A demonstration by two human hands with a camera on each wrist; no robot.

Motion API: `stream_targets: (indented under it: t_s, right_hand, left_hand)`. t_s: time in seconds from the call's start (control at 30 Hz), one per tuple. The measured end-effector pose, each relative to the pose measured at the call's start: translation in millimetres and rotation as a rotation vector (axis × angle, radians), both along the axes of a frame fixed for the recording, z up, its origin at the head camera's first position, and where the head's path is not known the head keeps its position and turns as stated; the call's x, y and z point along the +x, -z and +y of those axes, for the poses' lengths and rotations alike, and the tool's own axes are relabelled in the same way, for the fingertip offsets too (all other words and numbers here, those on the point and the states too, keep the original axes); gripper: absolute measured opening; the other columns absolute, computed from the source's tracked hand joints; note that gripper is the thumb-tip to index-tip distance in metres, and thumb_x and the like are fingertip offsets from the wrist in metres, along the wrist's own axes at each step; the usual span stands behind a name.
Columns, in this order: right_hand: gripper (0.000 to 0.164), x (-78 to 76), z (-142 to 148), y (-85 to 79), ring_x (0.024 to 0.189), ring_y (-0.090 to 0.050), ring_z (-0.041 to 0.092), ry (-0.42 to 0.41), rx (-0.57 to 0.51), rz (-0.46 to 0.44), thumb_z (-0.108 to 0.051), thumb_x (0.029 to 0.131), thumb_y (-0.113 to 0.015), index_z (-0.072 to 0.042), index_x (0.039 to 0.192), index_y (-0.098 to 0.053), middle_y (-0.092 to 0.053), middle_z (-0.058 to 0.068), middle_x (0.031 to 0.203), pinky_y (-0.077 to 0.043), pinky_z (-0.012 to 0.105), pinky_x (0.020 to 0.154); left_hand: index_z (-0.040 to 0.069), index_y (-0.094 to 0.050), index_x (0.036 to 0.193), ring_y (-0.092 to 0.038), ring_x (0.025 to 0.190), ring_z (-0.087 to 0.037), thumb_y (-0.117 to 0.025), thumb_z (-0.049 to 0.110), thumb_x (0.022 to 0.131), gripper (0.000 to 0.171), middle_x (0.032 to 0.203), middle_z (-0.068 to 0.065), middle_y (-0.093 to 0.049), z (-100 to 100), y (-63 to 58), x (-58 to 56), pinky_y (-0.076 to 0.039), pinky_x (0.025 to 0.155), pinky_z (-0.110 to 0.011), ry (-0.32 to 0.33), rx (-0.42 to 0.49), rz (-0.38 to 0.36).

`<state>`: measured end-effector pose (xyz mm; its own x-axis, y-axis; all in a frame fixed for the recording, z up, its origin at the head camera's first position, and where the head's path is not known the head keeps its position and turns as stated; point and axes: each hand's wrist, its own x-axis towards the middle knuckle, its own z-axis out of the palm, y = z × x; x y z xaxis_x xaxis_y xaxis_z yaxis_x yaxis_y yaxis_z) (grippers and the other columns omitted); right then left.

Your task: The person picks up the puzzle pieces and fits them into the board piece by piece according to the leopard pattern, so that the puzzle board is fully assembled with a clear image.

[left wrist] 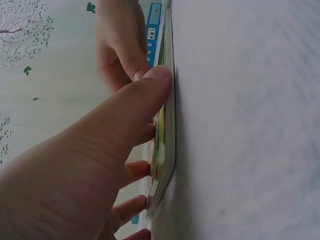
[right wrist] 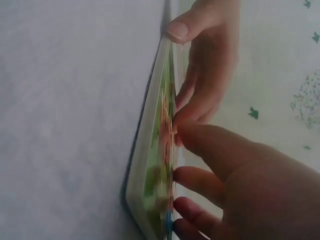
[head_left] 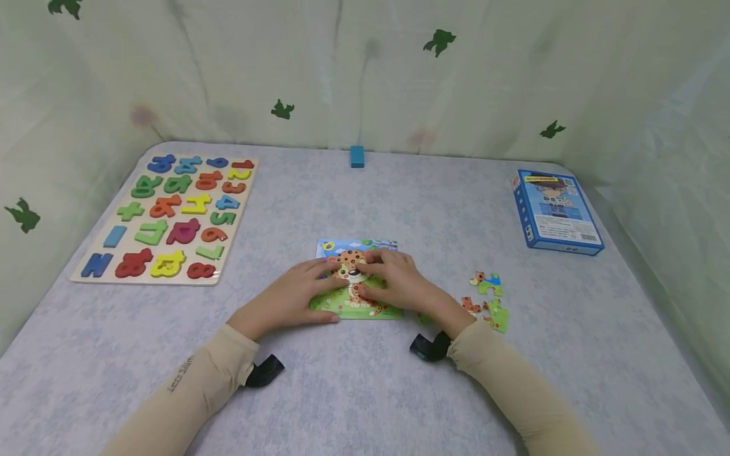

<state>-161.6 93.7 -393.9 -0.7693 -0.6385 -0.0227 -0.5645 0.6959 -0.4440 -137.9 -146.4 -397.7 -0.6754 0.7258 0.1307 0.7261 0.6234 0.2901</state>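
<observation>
A jigsaw puzzle (head_left: 373, 311) with a cartoon leopard on grass lies flat in front of me, in a thin tray whose pale edge (left wrist: 171, 130) shows in the left wrist view. My left hand (head_left: 296, 292) rests over its left side, fingertips on the picture and thumb at the near edge. From the right, my right hand (head_left: 403, 280) touches the picture around the leopard's head and body with its fingertips and thumb spread. Loose puzzle pieces (head_left: 497, 315) lie right of the tray, some partly hidden behind my right wrist.
At the left lies a wooden board (head_left: 221, 261) of coloured number and symbol pieces. A blue box (head_left: 561, 212) lies at the right, and a small blue block (head_left: 357, 157) stands at the table's back edge. Pale curtains with green bird shapes surround the table.
</observation>
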Motion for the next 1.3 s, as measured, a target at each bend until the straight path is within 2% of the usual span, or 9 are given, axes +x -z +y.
stream_targets:
  t_s: [0.07,0.17,0.27,0.33,0.53,0.67,0.83,1.03,1.3]
  right_hand:
    - [0.053,-0.2,4,-0.1,0.122,-0.029,0.022,0.003,-0.036,-0.064,-0.043,0.086,-0.056,-0.021,0.133,-0.046,-0.038,0.003,0.131,-0.017,0.046,0.101]
    - [0.057,0.7,14,-2.4,0.126,-0.027,0.024,0.030,-0.145,-0.176,-0.039,0.086,-0.059,-0.019,0.136,-0.041,-0.032,0.006,0.137,-0.022,0.046,0.101]
    - [0.060,4.0,27,-8.8,0.126,-0.030,0.024,0.091,-0.266,-0.233,-0.035,0.085,-0.060,-0.014,0.137,-0.039,-0.031,0.007,0.138,-0.030,0.046,0.098]
    - [0.059,6.5,38,-13.0,0.124,-0.033,0.023,0.123,-0.317,-0.203,-0.035,0.085,-0.060,-0.013,0.136,-0.039,-0.033,0.006,0.136,-0.032,0.046,0.096]
    - [0.057,17.8,84,-26.2,0.116,-0.039,0.025,0.198,-0.431,-0.018,-0.020,0.083,-0.066,-0.007,0.133,-0.042,-0.042,0.008,0.131,-0.035,0.048,0.093]
    - [0.056,28.0,117,-28.2,0.114,-0.041,0.028,0.290,-0.440,0.036,-0.014,0.081,-0.067,-0.006,0.131,-0.043,-0.045,0.011,0.128,-0.036,0.050,0.089]
    - [0.054,36.0,151,-19.6,0.114,-0.042,0.031,0.383,-0.414,0.044,-0.015,0.083,-0.065,-0.004,0.131,-0.044,-0.046,0.013,0.128,-0.032,0.052,0.092]
    - [0.052,41.3,175,-9.5,0.115,-0.041,0.030,0.452,-0.383,-0.017,-0.015,0.084,-0.064,-0.003,0.131,-0.043,-0.046,0.014,0.129,-0.033,0.050,0.092]
    - [0.054,39.4,190,3.9,0.117,-0.039,0.033,0.504,-0.346,-0.130,-0.023,0.085,-0.063,-0.003,0.131,-0.043,-0.045,0.017,0.129,-0.032,0.051,0.093]
  left_hand:
    - [0.018,-0.056,0.124,-0.030,0.126,-0.030,-0.064,0.053,0.076,0.061,0.135,-0.011,-0.040,-1,0.8,-1.5,-0.026,0.100,-0.045,0.007,0.020,-0.041]
    - [0.017,-0.054,0.125,-0.027,0.128,-0.029,-0.065,0.051,0.076,0.061,0.137,-0.011,-0.038,-2,2.0,-1.6,-0.026,0.101,-0.044,0.002,0.050,-0.104]
    - [0.017,-0.054,0.126,-0.024,0.129,-0.028,-0.065,0.051,0.076,0.062,0.138,-0.010,-0.036,-2,3.2,-1.0,-0.026,0.101,-0.044,-0.007,0.067,-0.138]
    - [0.018,-0.053,0.126,-0.023,0.130,-0.028,-0.065,0.051,0.075,0.062,0.138,-0.009,-0.035,-2,4.2,-1.1,-0.026,0.101,-0.043,-0.010,0.072,-0.142]
    - [0.018,-0.053,0.126,-0.023,0.130,-0.028,-0.065,0.052,0.075,0.063,0.138,-0.009,-0.035,-2,5.6,-1.2,-0.027,0.100,-0.045,-0.020,0.071,-0.131]
    - [0.018,-0.053,0.126,-0.024,0.129,-0.028,-0.066,0.052,0.075,0.063,0.138,-0.009,-0.036,-2,5.0,-0.8,-0.028,0.100,-0.045,-0.021,0.071,-0.128]
    - [0.019,-0.053,0.127,-0.023,0.130,-0.026,-0.065,0.052,0.075,0.063,0.139,-0.008,-0.035,-2,5.1,-0.9,-0.027,0.101,-0.043,-0.029,0.058,-0.137]
    - [0.020,-0.052,0.127,-0.022,0.130,-0.026,-0.064,0.054,0.075,0.063,0.139,-0.006,-0.034,-3,6.6,-1.0,-0.027,0.101,-0.043,-0.031,0.058,-0.134]
    - [0.021,-0.051,0.128,-0.021,0.131,-0.025,-0.063,0.055,0.075,0.064,0.140,-0.005,-0.033,-3,6.5,-0.8,-0.027,0.101,-0.043,-0.032,0.060,-0.145]
